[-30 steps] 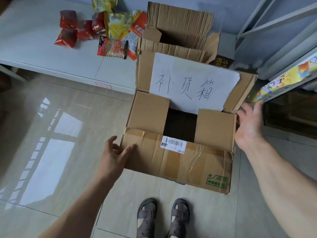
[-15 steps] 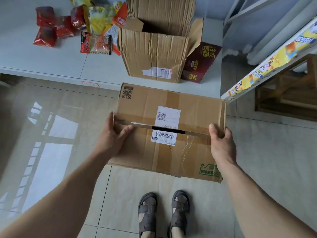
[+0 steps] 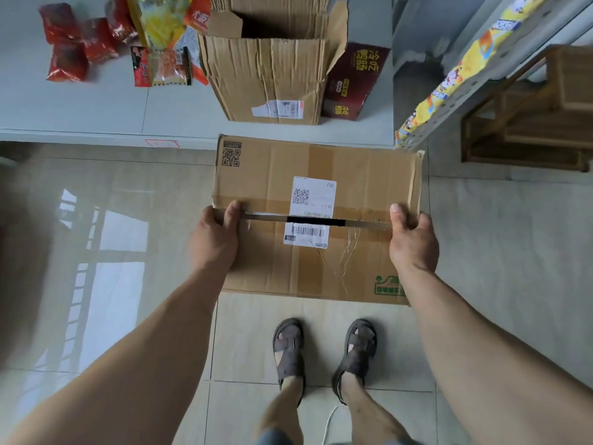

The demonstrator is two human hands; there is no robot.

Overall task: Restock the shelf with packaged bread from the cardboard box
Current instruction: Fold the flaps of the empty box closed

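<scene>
Both my arms reach down and forward. Left hand (image 3: 214, 236) grips the cardboard box (image 3: 316, 220) at its left edge, right hand (image 3: 413, 239) the right edge, thumbs laid on the closed flaps. Box is above the tiled floor (image 3: 500, 239), just before my sandals (image 3: 324, 351).

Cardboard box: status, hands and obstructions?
Both hands, left and right, grip the cardboard box ends. Flaps closed, no bread visible. Nothing blocking.

Closed cardboard box (image 3: 317, 216) on floor (image 3: 500, 239), just ahead of person's feet (image 3: 324, 351). Left hand (image 3: 214, 239) on its left edge, right hand (image 3: 413, 240) on right edge. Behind it, on platform (image 3: 96, 104): open box (image 3: 269, 75) w/ carton (image 3: 353, 81) at its right, snack packs (image 3: 128, 43) at left. Shelf rack (image 3: 465, 81) far right.
</scene>
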